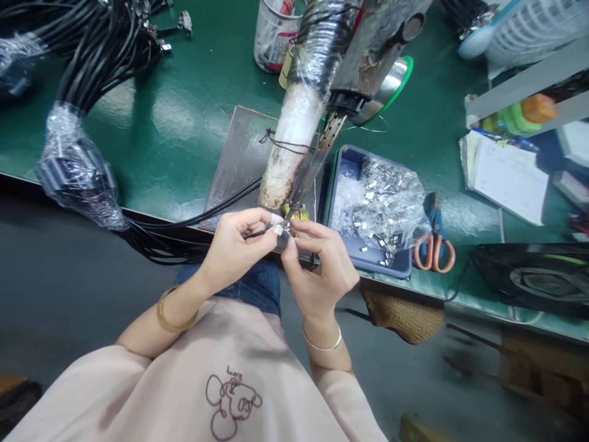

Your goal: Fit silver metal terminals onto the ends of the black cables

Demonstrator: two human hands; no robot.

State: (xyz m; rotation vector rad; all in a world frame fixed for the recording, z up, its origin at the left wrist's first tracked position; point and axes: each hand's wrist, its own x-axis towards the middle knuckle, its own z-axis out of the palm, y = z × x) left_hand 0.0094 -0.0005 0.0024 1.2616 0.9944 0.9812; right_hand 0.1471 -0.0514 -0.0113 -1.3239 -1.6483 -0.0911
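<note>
My left hand [242, 239] is closed in a pinch on a thin black cable [256, 234], with white wraps on its thumb and forefinger tips. Facing it, my right hand [319, 261] pinches a small shiny metal connector [286, 226] at the cable's end. Fingertips partly cover this connector. Just above both hands, a soldering iron [322, 142] points down, its tip close to the connector; I cannot tell whether they touch. Behind the fingers lies something yellow [300, 213]. Beside the iron stands a plastic-wrapped post [289, 129] over a grey plate [243, 147].
On the left lie bundled black cables [87, 166], partly wrapped in film. A blue tray [405, 271] of small metal parts is right of my hands, next to orange-handled scissors [435, 253]. Farther back are a solder spool [391, 89], a clear cup [276, 37] and papers [508, 178].
</note>
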